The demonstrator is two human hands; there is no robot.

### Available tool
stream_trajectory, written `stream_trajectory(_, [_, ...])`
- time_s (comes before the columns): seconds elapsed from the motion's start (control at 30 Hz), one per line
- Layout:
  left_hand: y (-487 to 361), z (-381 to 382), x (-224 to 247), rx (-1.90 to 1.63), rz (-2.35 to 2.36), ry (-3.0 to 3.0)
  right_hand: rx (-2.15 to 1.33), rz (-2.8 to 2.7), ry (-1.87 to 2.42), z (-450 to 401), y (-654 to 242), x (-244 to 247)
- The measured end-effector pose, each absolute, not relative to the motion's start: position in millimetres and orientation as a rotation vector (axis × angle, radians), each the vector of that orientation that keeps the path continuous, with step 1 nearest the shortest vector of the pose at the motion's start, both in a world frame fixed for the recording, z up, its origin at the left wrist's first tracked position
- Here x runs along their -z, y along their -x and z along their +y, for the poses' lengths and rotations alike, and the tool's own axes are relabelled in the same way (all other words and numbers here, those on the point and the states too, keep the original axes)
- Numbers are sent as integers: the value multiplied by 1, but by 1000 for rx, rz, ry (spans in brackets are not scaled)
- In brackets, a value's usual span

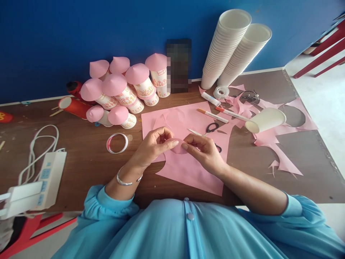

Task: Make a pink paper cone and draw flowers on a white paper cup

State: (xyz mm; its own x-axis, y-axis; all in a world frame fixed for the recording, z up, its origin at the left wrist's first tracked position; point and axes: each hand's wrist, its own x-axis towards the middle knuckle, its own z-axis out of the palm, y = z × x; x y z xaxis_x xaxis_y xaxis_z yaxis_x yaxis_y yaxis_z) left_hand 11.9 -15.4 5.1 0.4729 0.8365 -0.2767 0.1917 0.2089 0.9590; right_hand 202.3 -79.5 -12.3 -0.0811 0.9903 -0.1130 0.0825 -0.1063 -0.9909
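A small piece of pink paper (179, 146) is pinched between both hands above the table. My left hand (159, 145) has its thumb and fingers closed on its left side. On its right side, my right hand (201, 148) grips it the same way. Beneath them lies a large pink sheet (199, 174) with curved cut edges. Scissors with black handles (212, 127) rest partly hidden behind my right hand. An orange-capped marker (212, 115) and a red-capped marker (232, 113) lie just beyond.
Drawn-on paper cups with pink cone tops (115, 86) stand at the back left. Tall white cup stacks (226, 43) lean by the blue wall. Pink scraps (288, 158) and a cup (265, 120) lie right. A tape roll (117, 143) and power strip (51, 180) are left.
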Motion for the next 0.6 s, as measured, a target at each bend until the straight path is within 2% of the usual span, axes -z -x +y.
stream_trajectory(0.2, [-12,-13,-8,-479,983,-1304,-1336,-1302,1284,-79,-204,9])
stream_trajectory(0.6, [-14,-12,-1,-500,969,-1301,-1473,-1136,1280,-74,-210,25])
